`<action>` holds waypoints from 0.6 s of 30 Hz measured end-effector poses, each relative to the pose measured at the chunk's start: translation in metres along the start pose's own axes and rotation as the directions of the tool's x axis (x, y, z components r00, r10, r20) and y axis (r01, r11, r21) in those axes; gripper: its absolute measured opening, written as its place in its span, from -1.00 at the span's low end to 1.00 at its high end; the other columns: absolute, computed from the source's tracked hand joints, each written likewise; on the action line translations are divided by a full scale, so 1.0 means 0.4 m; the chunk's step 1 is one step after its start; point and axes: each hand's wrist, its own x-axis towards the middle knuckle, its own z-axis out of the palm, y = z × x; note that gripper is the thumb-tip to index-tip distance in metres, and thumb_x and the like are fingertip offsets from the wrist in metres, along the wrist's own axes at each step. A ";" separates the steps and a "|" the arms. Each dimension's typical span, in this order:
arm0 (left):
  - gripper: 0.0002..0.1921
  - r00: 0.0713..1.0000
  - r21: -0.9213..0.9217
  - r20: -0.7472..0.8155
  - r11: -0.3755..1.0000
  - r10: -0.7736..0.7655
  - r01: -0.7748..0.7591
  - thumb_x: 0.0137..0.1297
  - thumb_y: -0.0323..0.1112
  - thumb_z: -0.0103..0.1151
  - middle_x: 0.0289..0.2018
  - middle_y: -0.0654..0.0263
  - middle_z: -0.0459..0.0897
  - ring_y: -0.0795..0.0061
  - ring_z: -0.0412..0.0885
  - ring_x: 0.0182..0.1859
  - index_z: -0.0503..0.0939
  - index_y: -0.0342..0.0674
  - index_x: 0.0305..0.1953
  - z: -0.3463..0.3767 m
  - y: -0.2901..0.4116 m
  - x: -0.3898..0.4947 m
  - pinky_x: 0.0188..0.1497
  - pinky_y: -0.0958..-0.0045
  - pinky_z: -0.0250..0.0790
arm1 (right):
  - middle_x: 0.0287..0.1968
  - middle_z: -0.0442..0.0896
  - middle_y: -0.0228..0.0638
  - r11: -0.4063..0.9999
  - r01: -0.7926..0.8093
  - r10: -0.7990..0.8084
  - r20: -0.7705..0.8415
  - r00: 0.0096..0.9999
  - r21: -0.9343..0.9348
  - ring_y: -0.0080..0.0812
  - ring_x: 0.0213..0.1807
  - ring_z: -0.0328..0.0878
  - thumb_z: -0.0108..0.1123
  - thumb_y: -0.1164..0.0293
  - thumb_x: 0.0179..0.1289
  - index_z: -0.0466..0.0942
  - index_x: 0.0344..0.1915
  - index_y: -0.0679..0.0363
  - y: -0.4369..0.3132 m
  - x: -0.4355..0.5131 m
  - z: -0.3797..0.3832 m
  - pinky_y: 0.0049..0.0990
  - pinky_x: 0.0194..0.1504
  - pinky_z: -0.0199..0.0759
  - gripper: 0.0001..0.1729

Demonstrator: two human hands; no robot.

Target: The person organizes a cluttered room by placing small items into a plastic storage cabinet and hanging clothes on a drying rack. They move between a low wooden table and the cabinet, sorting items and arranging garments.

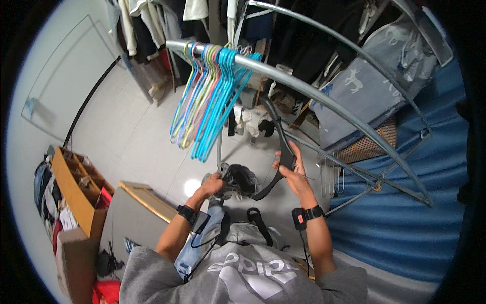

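My right hand [297, 173] grips a wide-shouldered black clothes hanger [283, 133] around its middle, with the hanger tilted nearly upright. To the left, my left hand [212, 184] is closed on the edge of a bunched grey and black garment [240, 179]. The garment hangs in front of my body, apart from the hanger, and its lower part is hard to make out. Beyond both hands, a row of thin blue, green and pink hangers [212, 102] hangs from the metal rail [303, 83] of a clothes rack.
Right of my hands, crossed rack legs [377, 178] stand before a blue draped fabric [395, 228]. A grey patterned cloth [353, 83] covers a woven basket [366, 144]. Hanging clothes [144, 26] are at the back. A wooden compartment shelf [76, 190] stands at left, near a grey panel [129, 216].
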 end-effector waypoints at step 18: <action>-0.59 0.986 -0.487 -0.161 0.865 0.051 -0.124 0.10 -0.62 -0.04 -0.15 0.27 0.68 0.49 0.58 -0.11 0.56 -0.44 0.03 -0.005 0.205 -0.459 0.01 0.47 0.41 | -0.01 0.67 -0.41 0.938 0.012 0.191 0.544 0.817 -0.347 -0.60 -0.05 0.57 0.42 0.35 0.28 0.50 0.31 0.18 0.113 -0.052 -0.053 -0.55 0.06 0.45 -0.39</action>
